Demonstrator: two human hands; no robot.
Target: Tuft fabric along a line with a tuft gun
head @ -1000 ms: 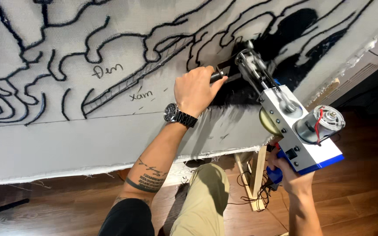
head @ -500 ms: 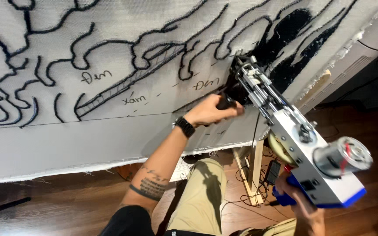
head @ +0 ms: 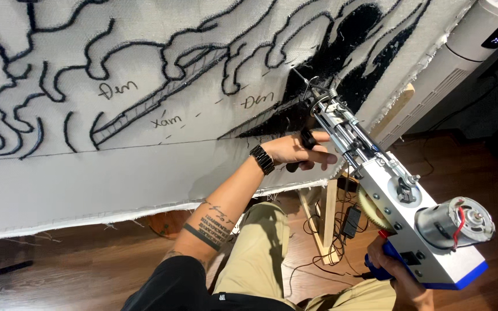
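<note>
Since the earlier frame your view has swung down and left, so the tufting gun [head: 387, 190] now runs further out toward the lower right of the picture, and your left hand [head: 298, 151] has slid lower along its front, nearer the bottom edge of the black-filled patch. That left hand is curled shut around the black front handle [head: 305, 141] just under the needle end, fingers wrapped, thumb side toward the cloth. Your right hand [head: 396, 272] sits low at the rear, closed on the blue grip [head: 383, 266] beneath the white body, though part of those fingers is hidden by the housing. The gun's long axis slopes from the silver motor [head: 453, 222] at lower right up to the needle [head: 306, 80] at upper left, and the needle tip meets the white backing cloth [head: 116, 173] at the edge of the black tufted area [head: 341, 55]. From your left fingers the needle lies up and slightly right, close by; your left hand is by far the nearer of the 2 to the working point. The unfilled cloth with black outlines and handwritten marks spreads left of the tip. A wooden frame leg [head: 325, 222] and loose cables [head: 341, 230] stand on the floor below, and a white tower appliance [head: 462, 52] rises at upper right
</note>
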